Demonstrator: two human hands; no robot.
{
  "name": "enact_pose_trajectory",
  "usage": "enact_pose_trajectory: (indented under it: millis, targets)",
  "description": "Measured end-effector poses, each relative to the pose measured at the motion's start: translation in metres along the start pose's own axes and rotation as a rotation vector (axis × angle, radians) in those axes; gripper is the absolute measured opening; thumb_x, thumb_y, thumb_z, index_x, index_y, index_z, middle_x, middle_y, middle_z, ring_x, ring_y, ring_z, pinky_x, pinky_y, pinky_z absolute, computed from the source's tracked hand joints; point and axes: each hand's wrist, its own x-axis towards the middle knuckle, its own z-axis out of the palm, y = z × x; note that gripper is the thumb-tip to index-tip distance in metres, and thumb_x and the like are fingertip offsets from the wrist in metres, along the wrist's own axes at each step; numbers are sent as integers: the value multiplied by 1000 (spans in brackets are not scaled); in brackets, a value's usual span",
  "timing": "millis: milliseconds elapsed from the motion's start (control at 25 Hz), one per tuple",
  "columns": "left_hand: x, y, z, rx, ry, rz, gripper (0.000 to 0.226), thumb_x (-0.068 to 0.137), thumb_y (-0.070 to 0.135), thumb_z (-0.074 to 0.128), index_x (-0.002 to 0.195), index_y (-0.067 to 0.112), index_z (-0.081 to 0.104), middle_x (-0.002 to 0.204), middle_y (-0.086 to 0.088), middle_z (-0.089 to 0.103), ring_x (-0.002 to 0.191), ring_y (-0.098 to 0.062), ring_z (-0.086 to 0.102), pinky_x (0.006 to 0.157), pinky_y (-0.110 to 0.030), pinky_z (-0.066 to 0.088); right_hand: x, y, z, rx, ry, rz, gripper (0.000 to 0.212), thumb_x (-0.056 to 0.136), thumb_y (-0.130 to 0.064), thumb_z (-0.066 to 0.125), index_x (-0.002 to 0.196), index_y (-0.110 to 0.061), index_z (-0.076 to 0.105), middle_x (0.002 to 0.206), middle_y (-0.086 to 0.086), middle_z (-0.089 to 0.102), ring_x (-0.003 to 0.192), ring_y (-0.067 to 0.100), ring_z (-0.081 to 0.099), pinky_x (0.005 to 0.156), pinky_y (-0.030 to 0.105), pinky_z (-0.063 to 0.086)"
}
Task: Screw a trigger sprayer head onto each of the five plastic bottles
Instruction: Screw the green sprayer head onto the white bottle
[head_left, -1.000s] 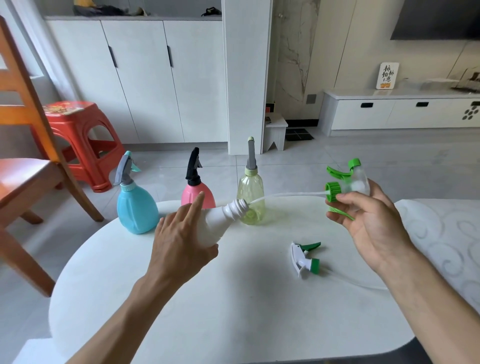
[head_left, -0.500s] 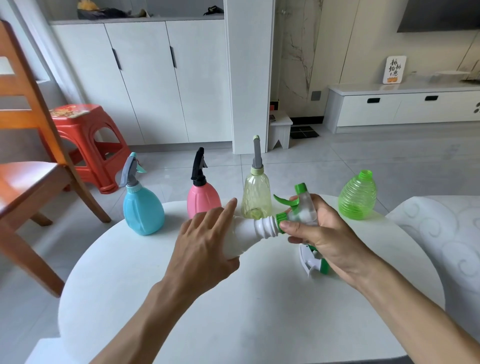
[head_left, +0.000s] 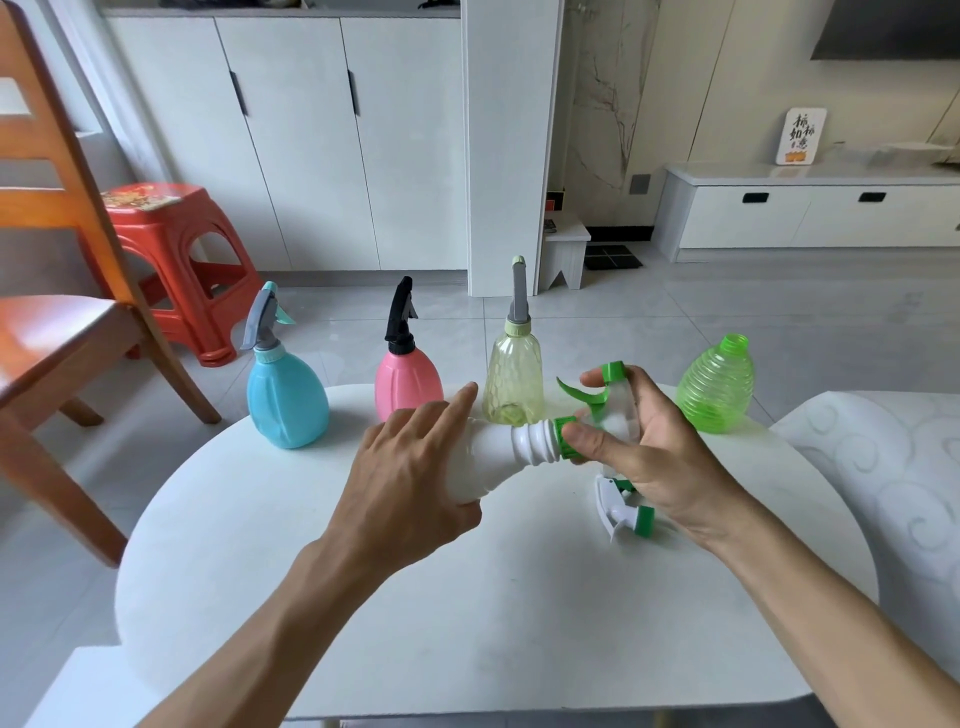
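Home living room. Pale tiled floor (head_left: 727, 312); tall white cabinets (head_left: 291, 130) along the back wall; low white drawer unit (head_left: 810, 213) carrying a small calligraphy sign (head_left: 800, 136). Dark screen edge (head_left: 893, 31) top right. Wooden chair (head_left: 57, 270) and red plastic stool (head_left: 176, 260) at left. Round white counter (head_left: 467, 623) in foreground.

grey tiled floor (head_left: 727, 322), white cabinets (head_left: 311, 156) and pillar (head_left: 511, 145) beyond; red stool (head_left: 171, 249), wooden chair (head_left: 57, 291) far left.
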Motion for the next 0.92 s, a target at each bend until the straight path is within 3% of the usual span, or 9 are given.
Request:
enact_pose_trajectory:
  millis: [120,200,280,360,520,640,760,840,920]
  targets:
    - [0,-2,1,32,-7,-5,101,54,33,81,146,15,43,121,-2,66,97,-32,62,75,-41,50,0,5,3,-293,70,-13,72,70,-48,79,130,-40,40,110,-13,63,96,3,63,79,18,48]
    - [1,-2,1,17,-14,-15,102,54,34,81,147,15,42,121,-3,66,96,-32,62,75,-41,50,-1,3,3,-524,45,-218,89,70,-42,80,141,-41,27,134,-13,43,122,-3,45,94,10,37]
    - [2,-2,0,12,-13,-10,102,54,34,81,147,14,43,121,-3,66,96,-33,62,76,-41,50,-1,2,3,-771,-18,-465,80,71,-31,82,137,-33,36,143,-7,32,126,4,43,95,14,39]
    - [1,-4,-1,14,-12,9,102,54,34,82,146,14,43,121,-3,66,98,-33,63,77,-41,51,0,-1,3,-929,-51,-550,64,72,-21,81,125,-30,46,145,-4,31,114,12,50,84,25,45]
    - [-3,-6,-4,27,-13,13,103,53,32,83,146,15,43,121,-3,66,101,-33,63,77,-41,50,0,-4,1,-1020,-49,-504,45,70,-16,81,107,-24,56,140,-4,42,92,12,54,69,33,50]
    - [-2,-6,-5,51,-6,19,102,54,30,83,146,14,44,122,-4,65,102,-33,62,77,-42,50,-1,-4,2,-1075,-24,-501,37,70,-24,82,104,-19,67,133,-2,58,101,28,62,81,37,52]
    - [-2,-7,-6,112,-20,26,102,54,29,83,147,13,43,123,-5,64,105,-35,61,80,-44,49,-1,0,4,-1149,-50,-489,39,74,-32,81,108,-15,71,134,3,60,129,32,50,105,44,40]
    - [-3,-6,-6,141,-42,27,103,55,29,83,148,14,42,125,-6,63,107,-35,60,82,-45,49,-3,4,6,-1126,-124,-434,38,79,-32,75,113,-16,65,136,0,55,133,25,45,105,43,40]
    - [-3,-5,-6,141,-47,29,103,55,29,84,148,14,42,125,-7,63,107,-35,60,82,-46,49,-5,5,7,-1048,-157,-380,41,77,-24,69,115,-23,54,131,-8,50,122,18,49,94,35,46]
